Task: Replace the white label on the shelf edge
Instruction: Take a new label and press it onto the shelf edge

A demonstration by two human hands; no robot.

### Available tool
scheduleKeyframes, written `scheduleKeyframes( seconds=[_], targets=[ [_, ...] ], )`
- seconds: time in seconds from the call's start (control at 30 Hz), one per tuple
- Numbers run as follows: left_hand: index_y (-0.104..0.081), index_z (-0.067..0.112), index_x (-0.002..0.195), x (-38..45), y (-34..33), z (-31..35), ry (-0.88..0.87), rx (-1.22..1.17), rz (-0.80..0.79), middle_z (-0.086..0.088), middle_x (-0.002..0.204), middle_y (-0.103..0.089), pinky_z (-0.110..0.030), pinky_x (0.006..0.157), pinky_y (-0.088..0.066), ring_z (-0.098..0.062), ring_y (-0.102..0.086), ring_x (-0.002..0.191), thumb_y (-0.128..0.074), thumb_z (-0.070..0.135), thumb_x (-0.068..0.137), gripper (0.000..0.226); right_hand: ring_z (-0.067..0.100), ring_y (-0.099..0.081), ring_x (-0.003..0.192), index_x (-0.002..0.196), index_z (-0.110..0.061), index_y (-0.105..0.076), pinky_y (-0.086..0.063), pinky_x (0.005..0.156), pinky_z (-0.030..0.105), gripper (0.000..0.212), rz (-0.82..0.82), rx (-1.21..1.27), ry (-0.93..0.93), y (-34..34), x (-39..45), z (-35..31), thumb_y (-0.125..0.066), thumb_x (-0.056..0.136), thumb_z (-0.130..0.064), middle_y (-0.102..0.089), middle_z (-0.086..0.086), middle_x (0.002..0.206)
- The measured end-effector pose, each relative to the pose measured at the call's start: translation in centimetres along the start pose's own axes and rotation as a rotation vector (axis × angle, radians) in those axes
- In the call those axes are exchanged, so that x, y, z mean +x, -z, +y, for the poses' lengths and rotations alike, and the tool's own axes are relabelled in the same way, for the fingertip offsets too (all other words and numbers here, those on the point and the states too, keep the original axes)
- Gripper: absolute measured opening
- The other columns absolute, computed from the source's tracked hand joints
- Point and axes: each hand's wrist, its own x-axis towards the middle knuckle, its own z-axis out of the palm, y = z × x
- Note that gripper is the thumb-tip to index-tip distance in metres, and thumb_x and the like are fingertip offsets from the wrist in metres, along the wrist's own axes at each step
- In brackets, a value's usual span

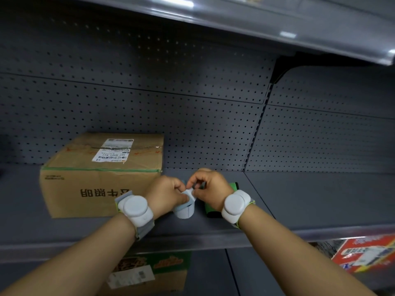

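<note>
Both hands meet just right of the cardboard box [102, 176]. Left hand [165, 194] clamps the white label roll [185, 207]; right hand [208, 188] pinches its free end, probably peeling a fresh label. Green roll [213, 201] lies beneath the right hand.

Boxes and packs around a grey pegboard bay.

A brown carton [102, 178] sits on the left, its back against the pegboard [192, 124], with a white shipping sticker [114, 150] on top and dark characters printed upside down on its near face. A green roll [213, 201] lies to the right of centre. One level down, a green-and-brown box [154, 270] stands near left of centre, and a red-and-white pack [365, 255] lies at the right. An upper shelf [277, 24] juts across the top.
</note>
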Motion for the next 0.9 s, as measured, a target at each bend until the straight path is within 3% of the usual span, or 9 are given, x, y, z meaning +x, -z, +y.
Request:
scheduleKeyframes(
  seconds=[0.13, 0.27, 0.4, 0.57, 0.7, 0.9],
  targets=[
    [-0.064, 0.024, 0.073, 0.2, 0.0, -0.1, -0.003, -0.062, -0.048, 0.004, 0.067, -0.060, -0.025, 0.062, -0.045, -0.010, -0.053, 0.063, -0.058, -0.002, 0.079, 0.028, 0.019, -0.060, 0.072, 0.071, -0.039, -0.058, -0.054, 0.073, 0.043, 0.042, 0.016, -0.028, -0.013, 0.1, 0.1, 0.3, -0.065, 0.070, 0.002, -0.063, 0.005, 0.085],
    [-0.057, 0.020, 0.070, 0.5, -0.7, -0.2, -0.010, -0.111, -0.037, -0.002, 0.067, -0.054, -0.030, 0.065, -0.039, -0.015, -0.047, 0.064, -0.045, -0.005, 0.083, 0.031, 0.017, -0.062, 0.072, 0.080, -0.034, -0.063, -0.055, 0.074, 0.039, 0.032, 0.004, -0.033, -0.043, 0.5, 0.1, 0.1, -0.065, 0.074, -0.003, -0.066, 0.002, 0.077],
    [-0.060, 0.009, 0.084, 0.7, -1.3, -0.2, -0.003, -0.114, 0.003, -0.017, 0.077, -0.059, -0.034, 0.066, -0.041, -0.019, -0.050, 0.070, -0.044, -0.001, 0.086, 0.019, 0.012, -0.061, 0.079, 0.090, -0.031, -0.066, -0.054, 0.076, 0.037, 0.027, -0.016, -0.135, 0.058, 0.7, 0.1, 0.1, -0.063, 0.078, -0.007, -0.068, -0.006, 0.089],
    [-0.053, 0.021, 0.075, 0.6, -1.7, 0.8, 0.022, -0.229, 0.033, 0.002, 0.071, -0.054, -0.024, 0.061, -0.037, -0.011, -0.048, 0.069, -0.046, -0.001, 0.087, 0.027, 0.016, -0.063, 0.085, 0.102, -0.031, -0.071, -0.054, 0.074, 0.040, 0.030, -0.026, -0.241, 0.149, 1.0, 0.1, 0.6, -0.066, 0.080, -0.011, -0.069, -0.002, 0.095],
    [-0.057, 0.022, 0.081, 0.8, -1.9, 0.9, 0.044, -0.350, 0.010, 0.002, 0.077, -0.058, -0.024, 0.066, -0.039, -0.011, -0.051, 0.073, -0.044, -0.003, 0.088, 0.029, 0.017, -0.064, 0.085, 0.102, -0.030, -0.072, -0.054, 0.074, 0.042, 0.028, -0.018, -0.232, 0.147, 1.2, 0.1, 0.7, -0.067, 0.080, -0.012, -0.070, -0.001, 0.092],
    [-0.055, 0.018, 0.089, 1.3, -2.3, 1.4, 0.107, -0.443, -0.015, 0.001, 0.081, -0.058, -0.020, 0.062, -0.037, -0.008, -0.049, 0.069, -0.040, -0.008, 0.088, 0.029, 0.014, -0.066, 0.078, 0.094, -0.027, -0.075, -0.055, 0.070, 0.039, 0.022, 0.009, -0.210, 0.171, 1.8, 0.1, 1.2, -0.071, 0.077, -0.013, -0.073, -0.002, 0.088]
  ],
)
